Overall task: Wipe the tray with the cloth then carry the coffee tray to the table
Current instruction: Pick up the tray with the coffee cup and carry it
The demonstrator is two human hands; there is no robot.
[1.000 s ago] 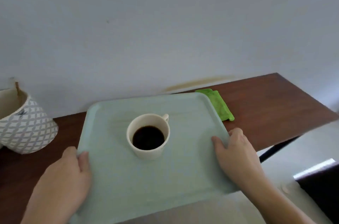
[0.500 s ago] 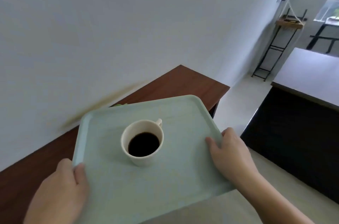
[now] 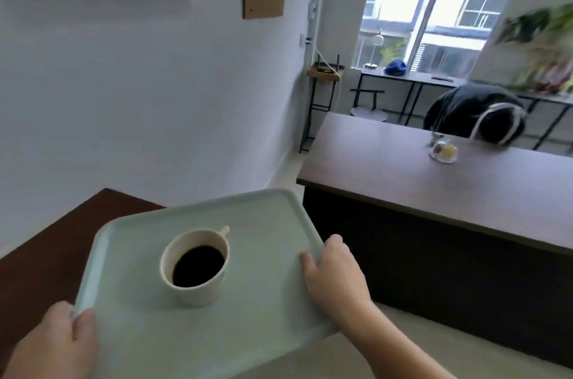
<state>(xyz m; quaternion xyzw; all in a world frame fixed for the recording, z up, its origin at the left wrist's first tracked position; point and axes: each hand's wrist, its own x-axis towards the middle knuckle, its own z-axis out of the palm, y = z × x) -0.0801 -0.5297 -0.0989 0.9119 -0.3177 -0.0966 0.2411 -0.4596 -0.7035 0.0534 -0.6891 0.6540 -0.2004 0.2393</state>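
A pale green tray (image 3: 266, 223) is held in the air in front of me, slightly tilted. On it stands a cream cup (image 3: 194, 267) filled with black coffee, upright near the tray's middle. My left hand (image 3: 59, 344) grips the tray's near left edge, thumb on top. My right hand (image 3: 333, 279) grips the right edge, thumb on the tray's surface. The cloth is not in view. A long dark wooden table (image 3: 434, 180) lies ahead to the right.
The dark counter (image 3: 46, 257) that the tray came from lies below at left. On the long table stands a small glass jar (image 3: 443, 152). A person in dark clothes (image 3: 477, 115) sits behind that table. A narrow stand (image 3: 324, 74) is by the wall.
My view and the tray have swung right, away from the counter toward the long table. The green cloth and patterned pot have left the view. Both hands keep their grip.
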